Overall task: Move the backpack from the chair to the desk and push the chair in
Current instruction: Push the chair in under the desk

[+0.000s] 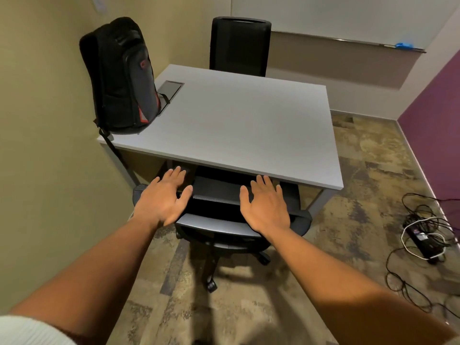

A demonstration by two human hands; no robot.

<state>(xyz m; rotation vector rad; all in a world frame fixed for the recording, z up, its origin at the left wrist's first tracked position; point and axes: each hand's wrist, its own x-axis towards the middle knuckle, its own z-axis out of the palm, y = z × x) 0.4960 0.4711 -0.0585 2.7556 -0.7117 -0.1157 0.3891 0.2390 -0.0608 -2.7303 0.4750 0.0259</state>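
The black backpack (122, 78) stands upright at the surface's (239, 125) near-left corner, against the wall. The office chair (224, 215) sits tucked under the near edge; left hand (163, 199) and right hand (265, 206) spread flat above its backrest, each grip released

Counts — one backpack (119, 78), black with red trim. One desk (239, 125), grey top. Two chairs: near chair (224, 220) and far chair (240, 46), both black. Two hands: left hand (164, 197), right hand (265, 205), two bare forearms. One cable hatch (170, 88) in the desk. One power strip (422, 240) on the floor, one white cable (408, 247), black cords (403, 277) tangled — number unclear. One blue item (403, 45) on the wall ledge.
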